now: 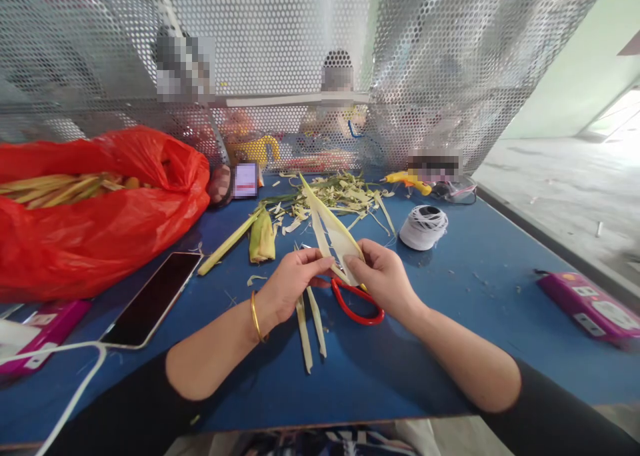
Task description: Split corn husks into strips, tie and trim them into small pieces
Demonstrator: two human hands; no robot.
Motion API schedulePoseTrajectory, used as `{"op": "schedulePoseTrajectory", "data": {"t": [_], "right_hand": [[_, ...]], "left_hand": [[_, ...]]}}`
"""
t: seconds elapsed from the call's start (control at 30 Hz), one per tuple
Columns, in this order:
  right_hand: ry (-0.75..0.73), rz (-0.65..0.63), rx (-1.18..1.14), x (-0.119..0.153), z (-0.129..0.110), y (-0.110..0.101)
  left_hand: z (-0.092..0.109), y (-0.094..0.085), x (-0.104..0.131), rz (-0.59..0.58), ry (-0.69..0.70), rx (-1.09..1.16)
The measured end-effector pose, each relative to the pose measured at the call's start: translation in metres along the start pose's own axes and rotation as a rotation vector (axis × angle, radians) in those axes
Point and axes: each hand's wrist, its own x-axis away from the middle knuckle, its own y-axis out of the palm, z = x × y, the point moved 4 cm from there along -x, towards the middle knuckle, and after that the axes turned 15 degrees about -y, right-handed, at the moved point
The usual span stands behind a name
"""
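A pale yellow-green husk leaf [341,240] is held upright between both hands, its pointed tip up and a split down its left side. My left hand [295,279], with a gold bangle at the wrist, pinches the narrow left strip near its base. The wider right part is pinched at its lower edge by my right hand [381,276]. Red-handled scissors [357,306] lie on the blue table just below the hands, their blades partly hidden. Two thin husk strips [310,329] rest below my left hand. A husk piece [262,237] stands farther back on the left.
Husk scraps [335,196] are heaped near the perforated metal screen [280,36]. A red bag [100,243] of husks and a phone [155,299] are at left. White string [423,228], a yellow tool [407,182] and a purple box [590,306] are at right on the blue table [450,369].
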Motion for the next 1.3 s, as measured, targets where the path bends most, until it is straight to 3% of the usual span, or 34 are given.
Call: {"op": "schedulePoseTrajectory", "data": {"t": [0.23, 0.37, 0.53, 0.67, 0.8, 0.9, 1.07, 1.3], "right_hand": [[-0.006, 0.024, 0.013, -0.001, 0.002, -0.001], [-0.093, 0.050, 0.172, 0.001, -0.005, -0.002], [-0.204, -0.022, 0.345, 0.007, -0.015, 0.004], [-0.124, -0.004, 0.183, 0.005, -0.011, 0.003], [0.016, -0.082, -0.046, 0.000, -0.004, 0.004], [0.076, -0.108, -0.095, 0.000, -0.001, 0.006], [0.048, -0.024, -0.110, 0.003, 0.002, 0.007], [0.143, 0.016, -0.218, 0.003, -0.001, 0.006]], "left_hand": [[-0.002, 0.003, 0.000, -0.048, -0.062, 0.084], [-0.006, 0.006, 0.001, -0.029, -0.077, 0.046], [-0.012, 0.011, 0.003, -0.011, -0.115, -0.057], [-0.009, 0.011, 0.003, -0.014, -0.093, -0.008], [-0.002, 0.006, 0.003, 0.061, -0.053, 0.002], [-0.002, 0.003, 0.002, 0.123, -0.035, -0.011], [-0.011, 0.008, 0.001, 0.073, -0.152, -0.099], [-0.009, 0.008, 0.002, 0.075, -0.130, -0.130]]}}
